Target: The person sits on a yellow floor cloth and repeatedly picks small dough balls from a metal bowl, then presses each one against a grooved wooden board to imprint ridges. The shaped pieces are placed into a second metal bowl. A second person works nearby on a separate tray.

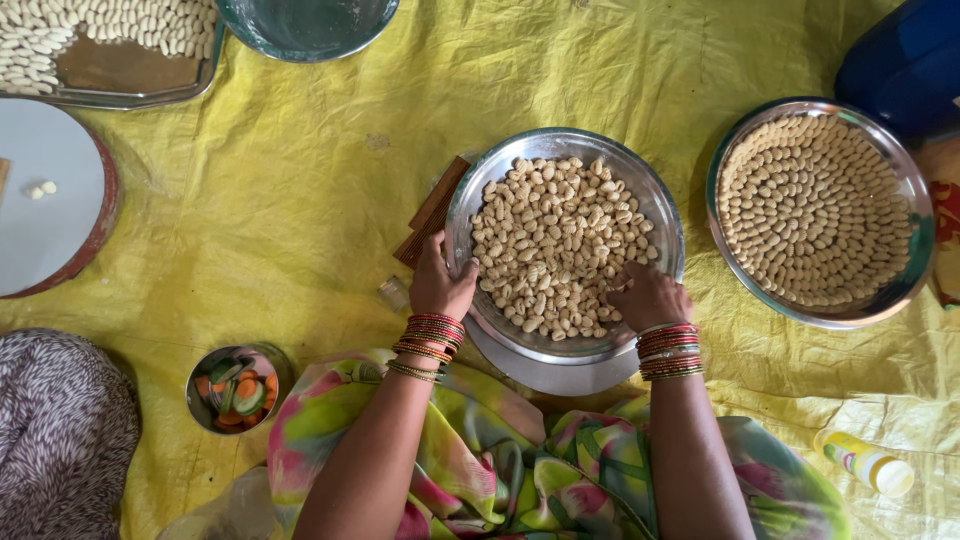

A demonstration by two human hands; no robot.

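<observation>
Left hand [440, 285]: fingers curled over near-left rim of steel bowl [660, 215], gripping it. Right hand [650, 297]: inside bowl at lower right, fingers bent onto small shaped dough pieces [555, 240]; grasp unclear. Bowl: frame centre, on yellow sheet [300, 200]. Right: steel plate [905, 175] with pieces arranged in rings. Lower left: small bowl [200, 372] of coloured moulds. Lower right: yellow bottle [865, 460].

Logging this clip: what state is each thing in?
Centre steel bowl: full of loose ridged dough pieces.
Right steel plate: pieces arranged in rings.
Left hand: gripping bowl rim.
Right hand: resting on the pieces.
Small bowl: holds coloured pieces.
Yellow bottle: lying down.
</observation>
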